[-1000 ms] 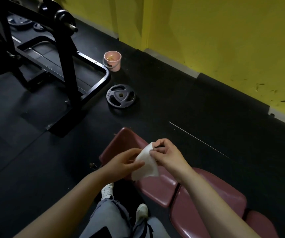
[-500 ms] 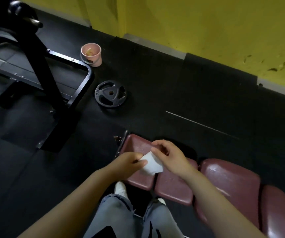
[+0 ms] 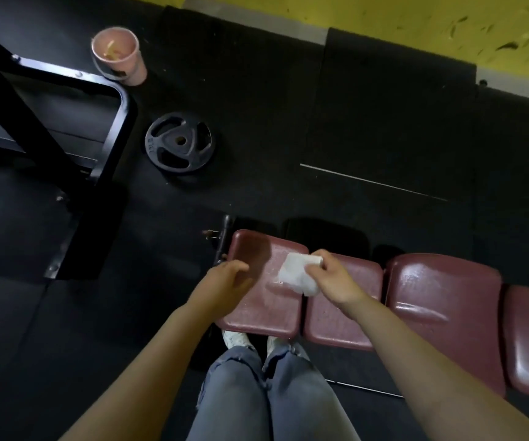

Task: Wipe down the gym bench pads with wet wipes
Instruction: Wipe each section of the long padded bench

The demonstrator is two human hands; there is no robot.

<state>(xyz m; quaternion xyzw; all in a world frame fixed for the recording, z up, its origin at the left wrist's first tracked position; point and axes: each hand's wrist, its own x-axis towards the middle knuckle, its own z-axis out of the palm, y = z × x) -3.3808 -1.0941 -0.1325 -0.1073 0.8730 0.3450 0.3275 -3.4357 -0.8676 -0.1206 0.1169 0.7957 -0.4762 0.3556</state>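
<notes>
The right hand [image 3: 336, 278] pinches a white wipe [image 3: 298, 275] between thumb and curled fingers, with the folded wipe bunched under the fingertips and spreading out to the left of the hand. The wipe lies over the gap between the first and second pads [image 3: 266, 300], near the far edge of the counter; whether it presses on the vinyl or hangs just above it cannot be told. The left hand [image 3: 225, 284] holds nothing: its fingers are loosely bent and relaxed, and it hovers over the near-left part of the first pad, just beside the wipe but apart from it. Whether it touches the pad is not clear.

The counter is a row of dark red pads running left to right. The first pad has a darker patch at its far-left corner, and the third pad [image 3: 441, 297] looks glossy. The person's jeans [image 3: 266, 393] and white shoes [image 3: 234, 338] show at the near edge, below the first pad.

On the black floor [image 3: 352, 122] beyond the counter lie a weight plate [image 3: 179, 143], a pink cup [image 3: 118, 54] and a black steel frame [image 3: 110, 132]. A yellow wall [image 3: 416, 20] runs along the top.
</notes>
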